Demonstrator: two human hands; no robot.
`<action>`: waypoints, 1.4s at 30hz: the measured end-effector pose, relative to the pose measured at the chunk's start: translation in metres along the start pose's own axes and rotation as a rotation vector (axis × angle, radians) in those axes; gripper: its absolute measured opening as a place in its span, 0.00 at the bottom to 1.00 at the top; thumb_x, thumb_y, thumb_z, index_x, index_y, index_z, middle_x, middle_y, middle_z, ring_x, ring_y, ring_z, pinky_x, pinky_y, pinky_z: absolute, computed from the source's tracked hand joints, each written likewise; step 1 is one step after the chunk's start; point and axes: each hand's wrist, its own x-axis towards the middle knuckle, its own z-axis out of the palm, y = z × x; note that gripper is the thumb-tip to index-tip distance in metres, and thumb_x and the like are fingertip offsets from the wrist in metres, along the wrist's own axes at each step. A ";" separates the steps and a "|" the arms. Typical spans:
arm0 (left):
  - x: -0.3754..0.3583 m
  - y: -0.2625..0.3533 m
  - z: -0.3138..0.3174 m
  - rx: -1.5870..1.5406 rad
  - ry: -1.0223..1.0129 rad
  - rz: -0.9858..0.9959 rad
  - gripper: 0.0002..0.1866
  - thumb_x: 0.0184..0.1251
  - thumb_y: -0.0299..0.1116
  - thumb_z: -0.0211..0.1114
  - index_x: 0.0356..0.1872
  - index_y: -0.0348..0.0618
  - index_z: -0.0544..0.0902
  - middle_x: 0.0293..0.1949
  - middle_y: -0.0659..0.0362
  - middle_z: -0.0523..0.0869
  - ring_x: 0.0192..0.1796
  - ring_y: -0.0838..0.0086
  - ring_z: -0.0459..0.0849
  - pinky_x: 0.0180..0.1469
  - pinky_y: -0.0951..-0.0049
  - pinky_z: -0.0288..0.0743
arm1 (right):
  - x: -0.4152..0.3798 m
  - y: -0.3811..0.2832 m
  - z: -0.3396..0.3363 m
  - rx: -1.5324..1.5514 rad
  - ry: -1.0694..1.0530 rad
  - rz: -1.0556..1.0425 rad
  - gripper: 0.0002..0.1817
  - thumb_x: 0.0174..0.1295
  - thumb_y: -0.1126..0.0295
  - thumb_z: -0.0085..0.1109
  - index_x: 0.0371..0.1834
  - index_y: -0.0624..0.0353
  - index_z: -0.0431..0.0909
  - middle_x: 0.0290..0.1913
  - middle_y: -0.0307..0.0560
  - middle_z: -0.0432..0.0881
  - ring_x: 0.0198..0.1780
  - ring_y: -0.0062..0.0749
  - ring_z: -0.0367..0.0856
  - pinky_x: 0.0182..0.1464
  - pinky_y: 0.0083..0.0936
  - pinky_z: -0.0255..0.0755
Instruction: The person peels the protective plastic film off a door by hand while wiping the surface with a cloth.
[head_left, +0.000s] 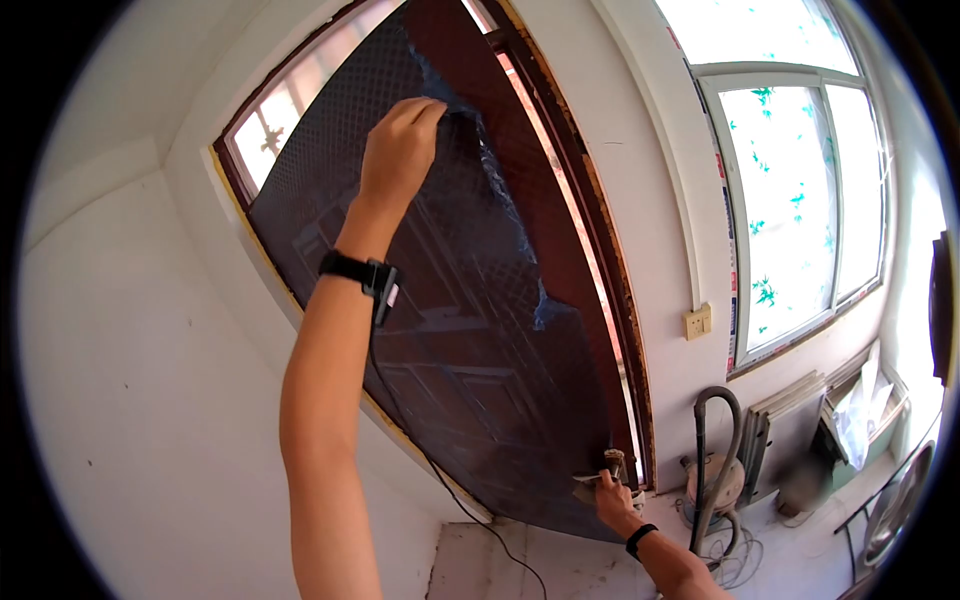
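The left arm (325, 420) is bare and rises steeply from the bottom edge, slightly bent at the elbow, with the wrist (368, 235) tilting to the right. The left hand (400, 150) is high, its fingers (425, 112) bunched into a pinch. The right forearm (675, 565) slants up and leftward from the lower right, and the right hand (614, 502) is low, fingers curled.

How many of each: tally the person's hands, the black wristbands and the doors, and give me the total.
Hands: 2, the left hand and the right hand
Black wristbands: 2, the left wristband and the right wristband
Doors: 1, the dark door
Total: 5
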 end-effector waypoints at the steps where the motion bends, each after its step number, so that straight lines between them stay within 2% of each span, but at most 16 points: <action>1: 0.001 0.006 -0.002 0.016 0.093 -0.021 0.13 0.67 0.21 0.68 0.51 0.33 0.89 0.42 0.51 0.93 0.49 0.57 0.93 0.54 0.61 0.88 | 0.001 -0.001 0.000 0.005 0.004 0.001 0.15 0.57 0.78 0.70 0.48 0.70 0.83 0.62 0.56 0.70 0.47 0.58 0.88 0.47 0.53 0.86; 2: 0.001 0.016 -0.002 0.014 0.091 -0.014 0.13 0.67 0.21 0.68 0.51 0.33 0.89 0.42 0.51 0.93 0.49 0.57 0.93 0.54 0.61 0.88 | 0.002 -0.003 0.001 0.025 -0.015 0.033 0.16 0.57 0.77 0.70 0.48 0.71 0.83 0.63 0.57 0.70 0.47 0.59 0.89 0.47 0.53 0.86; 4: -0.003 0.038 0.003 0.142 0.426 -0.352 0.16 0.73 0.34 0.72 0.53 0.31 0.84 0.44 0.47 0.91 0.51 0.51 0.91 0.59 0.57 0.82 | 0.002 -0.006 0.002 0.047 -0.039 0.062 0.16 0.57 0.77 0.70 0.48 0.71 0.83 0.63 0.58 0.70 0.48 0.59 0.89 0.47 0.53 0.86; 5: -0.004 0.049 0.005 0.144 0.424 -0.351 0.16 0.73 0.34 0.72 0.53 0.31 0.84 0.44 0.47 0.91 0.51 0.51 0.91 0.59 0.57 0.82 | 0.003 -0.006 0.003 0.057 -0.056 0.069 0.16 0.56 0.77 0.70 0.48 0.71 0.83 0.64 0.58 0.70 0.48 0.59 0.89 0.47 0.53 0.86; 7: 0.002 0.074 0.008 -0.372 -0.005 -1.137 0.29 0.73 0.53 0.70 0.53 0.32 0.80 0.39 0.48 0.89 0.48 0.52 0.90 0.53 0.53 0.82 | 0.003 -0.003 0.006 0.063 -0.078 0.072 0.17 0.56 0.77 0.70 0.49 0.71 0.83 0.64 0.59 0.70 0.48 0.60 0.89 0.47 0.53 0.86; 8: 0.011 0.081 0.013 -0.329 -0.061 -1.177 0.34 0.76 0.65 0.64 0.48 0.36 0.81 0.42 0.47 0.89 0.47 0.52 0.90 0.55 0.51 0.81 | 0.001 -0.001 0.009 0.053 -0.050 0.041 0.16 0.56 0.77 0.70 0.48 0.71 0.83 0.64 0.59 0.70 0.47 0.60 0.89 0.47 0.53 0.86; 12: 0.048 0.078 0.049 -0.098 0.001 -1.194 0.33 0.78 0.64 0.60 0.46 0.37 0.81 0.41 0.49 0.87 0.47 0.50 0.90 0.52 0.48 0.81 | -0.001 0.002 0.013 0.076 -0.006 0.003 0.15 0.57 0.77 0.68 0.48 0.71 0.83 0.64 0.60 0.71 0.46 0.61 0.89 0.47 0.54 0.86; 14: 0.057 0.070 0.070 0.258 0.081 -1.100 0.24 0.84 0.53 0.57 0.45 0.37 0.81 0.42 0.49 0.87 0.47 0.50 0.90 0.51 0.45 0.81 | -0.002 0.001 0.013 0.081 -0.001 0.015 0.15 0.58 0.77 0.67 0.48 0.72 0.83 0.64 0.60 0.71 0.46 0.61 0.89 0.47 0.54 0.86; 20: 0.051 0.072 0.068 0.286 0.125 -0.836 0.10 0.87 0.36 0.57 0.43 0.42 0.76 0.34 0.51 0.89 0.34 0.50 0.92 0.34 0.49 0.83 | 0.007 0.000 0.016 0.115 -0.028 0.106 0.13 0.58 0.78 0.67 0.46 0.72 0.84 0.65 0.60 0.71 0.46 0.61 0.89 0.47 0.53 0.86; 23: 0.035 0.064 0.071 0.298 0.138 -0.766 0.10 0.87 0.36 0.56 0.43 0.43 0.74 0.28 0.52 0.90 0.29 0.50 0.92 0.26 0.51 0.82 | 0.009 0.000 -0.005 0.007 -0.094 0.059 0.11 0.56 0.79 0.69 0.41 0.72 0.85 0.65 0.57 0.70 0.48 0.59 0.89 0.47 0.51 0.87; 28: 0.021 0.056 0.066 0.340 0.081 -0.765 0.10 0.88 0.37 0.55 0.43 0.44 0.76 0.26 0.52 0.91 0.29 0.52 0.93 0.28 0.52 0.82 | 0.009 0.006 -0.017 -0.075 -0.153 -0.012 0.08 0.55 0.78 0.71 0.39 0.67 0.89 0.65 0.54 0.69 0.51 0.57 0.89 0.49 0.50 0.87; 30: 0.018 0.053 0.064 0.241 -0.008 -0.850 0.13 0.89 0.43 0.53 0.46 0.46 0.76 0.34 0.48 0.93 0.36 0.42 0.92 0.36 0.43 0.83 | 0.012 0.007 -0.017 -0.075 -0.168 0.013 0.08 0.56 0.77 0.72 0.38 0.66 0.90 0.66 0.54 0.69 0.51 0.57 0.89 0.50 0.50 0.87; 37: 0.032 0.071 0.058 0.033 0.120 -1.105 0.23 0.90 0.49 0.45 0.46 0.43 0.84 0.41 0.41 0.93 0.48 0.42 0.92 0.49 0.37 0.80 | 0.023 0.001 -0.021 -0.004 -0.240 0.104 0.11 0.57 0.76 0.73 0.43 0.67 0.90 0.69 0.56 0.67 0.51 0.58 0.89 0.50 0.49 0.88; 39: 0.033 0.084 0.054 0.048 0.008 -1.168 0.26 0.90 0.51 0.45 0.41 0.41 0.83 0.34 0.44 0.92 0.39 0.47 0.93 0.37 0.48 0.85 | 0.023 0.000 -0.018 -0.014 -0.203 0.095 0.12 0.57 0.76 0.73 0.44 0.67 0.89 0.69 0.57 0.67 0.51 0.58 0.89 0.50 0.49 0.88; 40: 0.033 0.091 0.061 0.048 0.007 -1.167 0.26 0.90 0.51 0.45 0.41 0.41 0.83 0.34 0.44 0.92 0.39 0.47 0.93 0.37 0.48 0.85 | 0.023 0.000 -0.015 -0.029 -0.167 0.085 0.13 0.57 0.75 0.74 0.44 0.68 0.89 0.69 0.57 0.67 0.51 0.58 0.89 0.50 0.48 0.88; 42: 0.029 0.104 0.074 0.257 0.095 -0.989 0.24 0.89 0.48 0.50 0.37 0.41 0.82 0.34 0.46 0.91 0.35 0.51 0.93 0.33 0.50 0.85 | 0.026 0.001 -0.012 -0.034 -0.166 0.081 0.13 0.57 0.75 0.74 0.44 0.68 0.89 0.68 0.57 0.67 0.51 0.58 0.89 0.50 0.48 0.88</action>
